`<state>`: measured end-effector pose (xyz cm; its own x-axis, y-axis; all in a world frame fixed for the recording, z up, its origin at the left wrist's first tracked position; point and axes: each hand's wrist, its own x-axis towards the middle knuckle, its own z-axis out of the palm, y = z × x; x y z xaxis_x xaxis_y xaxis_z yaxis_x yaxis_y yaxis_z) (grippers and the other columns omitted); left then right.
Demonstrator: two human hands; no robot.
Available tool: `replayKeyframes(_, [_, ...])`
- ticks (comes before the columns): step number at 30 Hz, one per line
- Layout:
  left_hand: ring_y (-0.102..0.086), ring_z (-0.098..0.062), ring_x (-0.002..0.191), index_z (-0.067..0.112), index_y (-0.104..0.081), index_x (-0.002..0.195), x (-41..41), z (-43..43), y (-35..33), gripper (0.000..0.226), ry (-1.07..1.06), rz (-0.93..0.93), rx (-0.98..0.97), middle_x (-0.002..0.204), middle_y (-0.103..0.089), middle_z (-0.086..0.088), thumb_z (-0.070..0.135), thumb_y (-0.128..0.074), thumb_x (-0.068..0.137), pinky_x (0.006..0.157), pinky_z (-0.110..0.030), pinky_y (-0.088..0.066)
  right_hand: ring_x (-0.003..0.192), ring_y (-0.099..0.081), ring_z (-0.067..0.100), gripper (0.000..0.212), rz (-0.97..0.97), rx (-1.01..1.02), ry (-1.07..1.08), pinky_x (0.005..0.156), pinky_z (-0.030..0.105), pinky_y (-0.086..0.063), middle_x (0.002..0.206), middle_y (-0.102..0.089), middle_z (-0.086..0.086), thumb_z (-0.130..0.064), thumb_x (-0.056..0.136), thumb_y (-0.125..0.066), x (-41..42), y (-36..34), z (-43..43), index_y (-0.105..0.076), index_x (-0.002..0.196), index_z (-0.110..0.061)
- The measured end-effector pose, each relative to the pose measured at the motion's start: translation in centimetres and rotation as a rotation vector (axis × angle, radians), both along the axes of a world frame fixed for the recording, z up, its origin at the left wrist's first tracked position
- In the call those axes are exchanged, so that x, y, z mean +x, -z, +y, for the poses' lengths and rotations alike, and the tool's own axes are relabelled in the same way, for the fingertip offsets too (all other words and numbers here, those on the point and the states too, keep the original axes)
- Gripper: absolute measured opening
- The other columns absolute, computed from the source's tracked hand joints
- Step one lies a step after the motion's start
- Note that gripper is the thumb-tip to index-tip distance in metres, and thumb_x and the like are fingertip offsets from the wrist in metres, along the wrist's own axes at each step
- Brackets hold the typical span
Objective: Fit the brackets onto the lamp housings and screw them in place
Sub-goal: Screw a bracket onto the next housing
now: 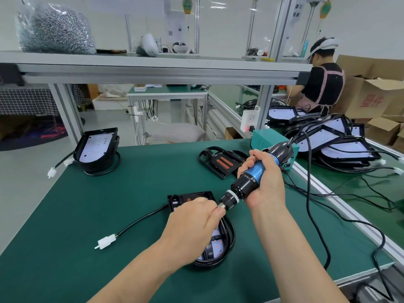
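A bag of screws (54, 29) is sitting on the shelf. A second housing (96, 149) is lying far left on the green table (87, 215), a third housing (220, 161) is lying behind the hands, and a pile of housings (341, 143) is resting at right. The left hand (192, 224) is covering most of the near housing (229, 241) at table centre. Red characters are showing on a carton (371, 101), too skewed to read. The right hand (264, 184) is gripping the screwdriver (255, 171), which is tilting down-left. The left fingers are pinching its tip.
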<state>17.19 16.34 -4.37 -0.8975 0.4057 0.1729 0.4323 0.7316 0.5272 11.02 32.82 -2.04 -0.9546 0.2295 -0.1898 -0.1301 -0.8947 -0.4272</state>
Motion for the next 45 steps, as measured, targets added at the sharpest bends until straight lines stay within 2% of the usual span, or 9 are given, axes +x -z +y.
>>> replayKeyframes(9, [-0.054,-0.016,0.085,0.02,-0.054,0.078,-0.5,-0.1,0.9,0.041,0.01,-0.027,-0.066,0.08,-0.049,0.007,0.044,-0.033,0.105,0.084,-0.043,-0.046,0.052,-0.051,0.009,0.014,-0.033,0.034,-0.004,0.049,0.018,-0.047,0.065,-0.058,0.001,-0.002,0.088,-0.068,0.0,0.6,0.3,-0.056,0.089,-0.01])
replayKeyframes(13, [-0.054,-0.013,0.073,0.021,-0.062,0.077,-1.2,-0.3,0.4,0.051,0.021,-0.098,0.006,0.074,-0.055,0.009,0.064,-0.04,0.09,0.076,-0.039,-0.048,0.051,-0.052,0.01,0.016,-0.07,-0.001,0.021,0.049,0.019,-0.047,0.064,-0.059,0.001,0.0,0.085,-0.069,-0.3,0.8,0.8,-0.057,0.087,-0.01])
replayKeyframes(17, [-0.034,-0.011,0.056,0.015,-0.065,0.079,-1.3,-1.1,-0.3,0.061,-0.157,-0.451,0.468,0.06,-0.041,0.011,0.074,-0.054,0.075,0.059,-0.03,-0.03,0.048,-0.052,0.009,0.017,-0.053,-0.024,0.075,0.047,0.02,-0.047,0.061,-0.059,0.0,0.0,0.085,-0.068,-0.7,0.1,1.5,-0.057,0.083,-0.011])
replayKeyframes(21, [-0.059,-0.02,0.069,-0.011,-0.062,0.105,-1.4,-2.3,0.4,0.017,-0.327,-0.894,1.247,0.086,-0.058,-0.015,0.0,-0.052,0.099,0.051,-0.024,-0.051,0.046,-0.053,0.009,0.018,-0.033,-0.017,0.152,0.048,0.021,-0.048,0.06,-0.06,-0.001,-0.001,0.086,-0.068,-0.7,-0.7,2.3,-0.056,0.078,-0.012])
replayKeyframes(23, [-0.071,-0.031,0.082,-0.02,-0.057,0.106,-0.8,-2.4,0.6,0.024,-0.278,-0.951,1.393,0.103,-0.06,-0.031,-0.024,-0.037,0.092,0.057,-0.025,-0.059,0.047,-0.053,0.01,0.017,-0.021,-0.007,0.178,0.049,0.022,-0.049,0.061,-0.06,-0.001,-0.003,0.086,-0.069,-0.4,-1.1,2.5,-0.057,0.078,-0.012])
replayKeyframes(31, [-0.076,-0.035,0.08,-0.017,-0.059,0.104,1.2,-1.8,2.3,0.02,-0.242,-0.987,1.497,0.085,-0.071,-0.03,-0.016,-0.04,0.098,0.059,-0.024,-0.06,0.05,-0.053,0.01,0.013,0.035,0.053,0.256,0.051,0.02,-0.048,0.064,-0.059,-0.002,-0.007,0.088,-0.069,1.8,-2.0,1.6,-0.058,0.084,-0.013])
replayKeyframes(38, [-0.055,-0.011,0.044,0.003,-0.065,0.082,2.7,-1.6,2.2,0.016,-0.315,-1.047,1.45,0.064,-0.061,-0.01,0.018,-0.07,0.08,0.036,-0.015,-0.044,0.05,-0.051,0.01,0.013,0.055,0.104,0.295,0.053,0.021,-0.047,0.063,-0.057,-0.003,-0.008,0.09,-0.067,4.0,-1.8,0.2,-0.056,0.085,-0.014])
replayKeyframes(41, [-0.039,-0.007,0.04,0.008,-0.065,0.073,3.0,-1.5,2.1,0.013,-0.339,-1.127,1.558,0.06,-0.051,-0.004,0.017,-0.074,0.075,0.032,-0.014,-0.03,0.049,-0.051,0.01,0.014,0.053,0.149,0.295,0.053,0.02,-0.047,0.063,-0.056,-0.004,-0.01,0.093,-0.065,4.7,-1.7,-0.3,-0.055,0.084,-0.014])
replayKeyframes(45, [-0.052,-0.009,0.044,0.001,-0.07,0.08,3.2,-1.2,1.7,0.02,-0.392,-1.162,1.71,0.067,-0.06,-0.011,0.006,-0.079,0.063,0.035,-0.014,-0.042,0.045,-0.05,0.01,0.013,0.057,0.178,0.322,0.051,0.02,-0.046,0.057,-0.056,-0.004,-0.008,0.094,-0.063,5.2,-1.8,-1.0,-0.057,0.084,-0.014])
